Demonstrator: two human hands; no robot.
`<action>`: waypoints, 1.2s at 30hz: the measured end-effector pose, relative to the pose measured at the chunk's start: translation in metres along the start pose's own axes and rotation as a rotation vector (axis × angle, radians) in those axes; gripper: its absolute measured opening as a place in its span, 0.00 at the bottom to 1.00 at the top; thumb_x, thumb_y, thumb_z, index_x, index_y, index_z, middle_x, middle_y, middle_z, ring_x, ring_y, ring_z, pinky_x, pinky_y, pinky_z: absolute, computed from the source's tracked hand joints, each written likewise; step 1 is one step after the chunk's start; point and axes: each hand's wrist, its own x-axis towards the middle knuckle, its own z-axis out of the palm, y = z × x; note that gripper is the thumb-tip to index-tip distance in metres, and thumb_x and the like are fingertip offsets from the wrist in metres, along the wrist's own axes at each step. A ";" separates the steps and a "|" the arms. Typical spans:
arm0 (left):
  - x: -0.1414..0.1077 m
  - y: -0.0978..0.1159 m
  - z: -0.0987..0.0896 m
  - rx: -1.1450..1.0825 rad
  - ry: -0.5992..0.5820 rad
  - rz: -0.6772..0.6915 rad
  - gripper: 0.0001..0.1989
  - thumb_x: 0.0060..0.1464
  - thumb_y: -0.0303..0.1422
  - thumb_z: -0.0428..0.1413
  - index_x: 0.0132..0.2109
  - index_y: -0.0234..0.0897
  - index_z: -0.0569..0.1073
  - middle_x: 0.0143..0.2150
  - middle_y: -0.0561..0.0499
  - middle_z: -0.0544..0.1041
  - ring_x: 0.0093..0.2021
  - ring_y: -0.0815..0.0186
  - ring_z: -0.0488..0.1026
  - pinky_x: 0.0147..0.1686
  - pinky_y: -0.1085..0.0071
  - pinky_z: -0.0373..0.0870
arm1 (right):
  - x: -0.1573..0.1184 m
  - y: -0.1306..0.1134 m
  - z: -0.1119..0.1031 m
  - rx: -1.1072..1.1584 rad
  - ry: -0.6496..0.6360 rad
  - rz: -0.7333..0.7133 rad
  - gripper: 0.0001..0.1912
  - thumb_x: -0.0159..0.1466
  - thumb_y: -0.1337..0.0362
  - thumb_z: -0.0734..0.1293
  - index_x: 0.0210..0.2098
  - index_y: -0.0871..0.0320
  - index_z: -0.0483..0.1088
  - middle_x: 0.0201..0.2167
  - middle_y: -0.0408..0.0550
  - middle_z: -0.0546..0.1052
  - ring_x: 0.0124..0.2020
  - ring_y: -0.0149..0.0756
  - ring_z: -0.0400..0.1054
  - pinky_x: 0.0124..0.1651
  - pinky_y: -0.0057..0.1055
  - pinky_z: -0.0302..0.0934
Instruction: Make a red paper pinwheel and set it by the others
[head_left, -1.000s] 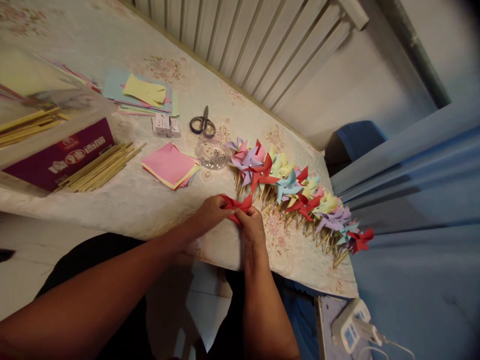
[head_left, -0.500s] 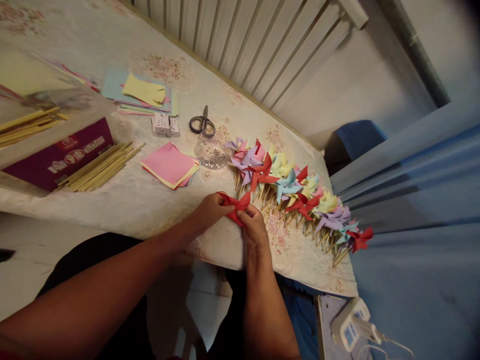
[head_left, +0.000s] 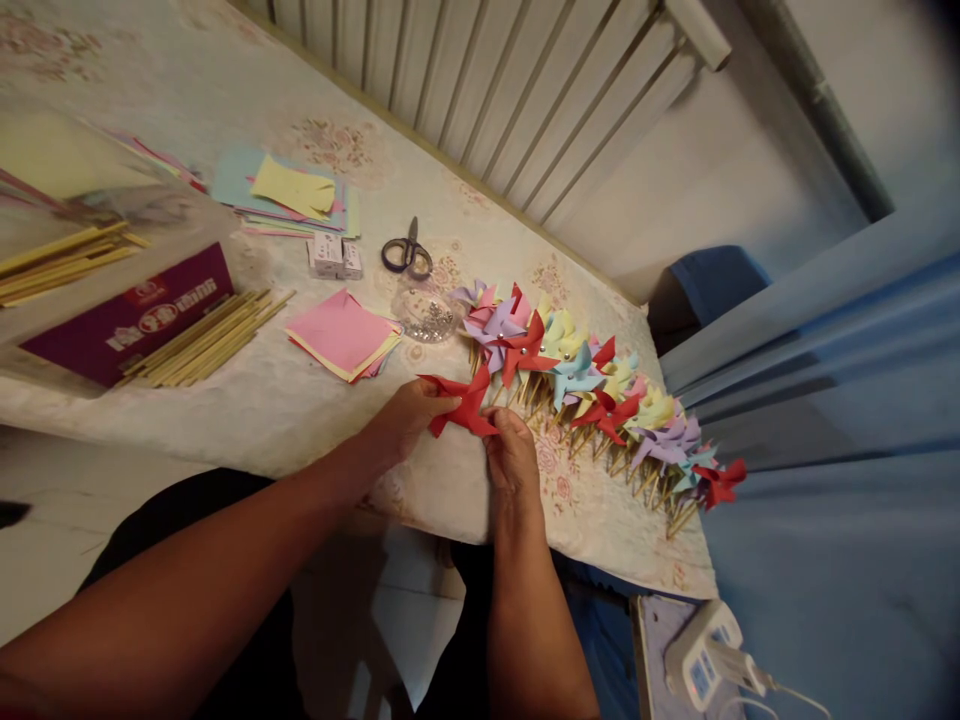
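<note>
A red paper pinwheel [head_left: 466, 402] hangs just above the near edge of the table, its blades spread out. My left hand [head_left: 409, 415] pinches its left side between thumb and fingers. On the other side, my right hand [head_left: 513, 450] is closed at the tip of the right blade. Whether a stick or pin is behind the paper is hidden. Beyond my hands lie a stack of pink and yellow paper squares [head_left: 342, 332] and a clear dish of small metal fasteners [head_left: 429, 312]. A row of finished-looking pinwheels [head_left: 576, 372] on sticks runs off to the right.
Black-handled scissors [head_left: 407, 255] lie behind the dish, near small white boxes [head_left: 334, 256] and a coloured paper pile [head_left: 281, 190]. Wooden sticks [head_left: 210, 340] rest against a purple-labelled box [head_left: 142, 315]. At lower right is a power strip [head_left: 701, 655]; a blue curtain [head_left: 840, 450] hangs beside the table.
The red paper was bunched between both hands; now its blades stand spread out. My left hand has shifted slightly left, and my right hand has moved from the paper's middle to a blade tip.
</note>
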 end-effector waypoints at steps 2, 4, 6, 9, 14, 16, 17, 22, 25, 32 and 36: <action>0.001 0.000 0.000 -0.009 0.013 0.013 0.14 0.37 0.33 0.64 0.35 0.32 0.77 0.29 0.51 0.78 0.28 0.69 0.70 0.30 0.72 0.63 | 0.000 0.000 0.000 -0.003 0.002 0.000 0.18 0.50 0.49 0.77 0.29 0.56 0.76 0.29 0.43 0.77 0.31 0.32 0.68 0.43 0.32 0.64; 0.002 -0.001 -0.001 -0.003 0.018 0.019 0.13 0.37 0.32 0.64 0.34 0.32 0.77 0.28 0.52 0.77 0.26 0.70 0.68 0.28 0.73 0.61 | 0.000 0.000 0.001 0.005 0.009 0.003 0.17 0.50 0.50 0.77 0.29 0.56 0.76 0.28 0.42 0.76 0.30 0.32 0.68 0.42 0.31 0.63; 0.002 -0.002 -0.001 0.000 0.019 0.021 0.13 0.37 0.32 0.64 0.33 0.32 0.76 0.27 0.53 0.75 0.25 0.72 0.66 0.27 0.73 0.59 | -0.001 -0.001 0.001 0.012 0.015 0.007 0.16 0.50 0.51 0.77 0.29 0.56 0.77 0.28 0.42 0.76 0.30 0.31 0.67 0.41 0.30 0.63; 0.003 -0.005 -0.003 0.014 0.009 0.034 0.12 0.38 0.32 0.63 0.33 0.33 0.76 0.25 0.54 0.74 0.23 0.72 0.63 0.25 0.73 0.56 | -0.001 -0.001 0.002 0.007 0.018 0.001 0.15 0.49 0.53 0.77 0.29 0.56 0.76 0.28 0.43 0.77 0.31 0.32 0.68 0.41 0.30 0.62; 0.004 -0.008 -0.005 0.052 -0.002 0.042 0.10 0.40 0.33 0.63 0.31 0.33 0.74 0.24 0.55 0.71 0.22 0.73 0.62 0.24 0.72 0.56 | -0.001 0.001 0.001 -0.003 0.039 0.002 0.14 0.48 0.55 0.78 0.30 0.56 0.77 0.27 0.43 0.78 0.30 0.32 0.68 0.41 0.30 0.62; 0.004 -0.009 -0.004 0.028 0.010 0.031 0.10 0.39 0.32 0.63 0.32 0.33 0.74 0.24 0.54 0.72 0.22 0.73 0.63 0.25 0.73 0.57 | -0.001 0.002 0.000 -0.010 0.038 -0.001 0.14 0.49 0.55 0.78 0.30 0.56 0.77 0.28 0.43 0.79 0.31 0.32 0.69 0.42 0.31 0.62; 0.004 -0.008 -0.004 0.008 0.016 0.026 0.11 0.38 0.31 0.63 0.33 0.33 0.74 0.25 0.54 0.73 0.23 0.72 0.64 0.25 0.73 0.57 | -0.001 0.003 0.000 -0.015 0.036 -0.003 0.14 0.49 0.55 0.78 0.30 0.56 0.77 0.29 0.43 0.79 0.32 0.32 0.69 0.43 0.31 0.62; 0.001 -0.004 -0.002 -0.048 -0.007 0.019 0.12 0.37 0.30 0.64 0.32 0.32 0.74 0.26 0.53 0.75 0.24 0.72 0.66 0.26 0.73 0.58 | 0.000 0.005 0.000 -0.010 0.049 0.019 0.13 0.48 0.57 0.78 0.29 0.57 0.77 0.28 0.42 0.78 0.30 0.31 0.69 0.41 0.30 0.62; -0.002 -0.001 -0.002 -0.035 -0.006 0.016 0.11 0.37 0.30 0.63 0.32 0.32 0.73 0.26 0.54 0.74 0.24 0.72 0.66 0.26 0.73 0.58 | 0.000 0.005 0.001 -0.003 0.069 0.037 0.14 0.46 0.57 0.79 0.28 0.57 0.77 0.27 0.41 0.78 0.29 0.30 0.68 0.40 0.29 0.61; -0.001 -0.004 -0.009 -0.039 -0.018 0.029 0.09 0.37 0.30 0.62 0.30 0.32 0.73 0.24 0.55 0.72 0.22 0.74 0.62 0.24 0.74 0.55 | -0.002 0.009 0.002 -0.049 0.090 0.029 0.14 0.46 0.57 0.78 0.29 0.57 0.77 0.26 0.40 0.78 0.28 0.30 0.68 0.38 0.29 0.61; -0.002 -0.004 -0.012 -0.035 -0.015 0.020 0.09 0.39 0.30 0.61 0.32 0.32 0.75 0.26 0.53 0.75 0.24 0.72 0.65 0.26 0.74 0.58 | -0.002 0.015 0.001 -0.126 0.096 -0.014 0.13 0.48 0.58 0.77 0.29 0.58 0.76 0.24 0.38 0.76 0.24 0.27 0.64 0.33 0.27 0.58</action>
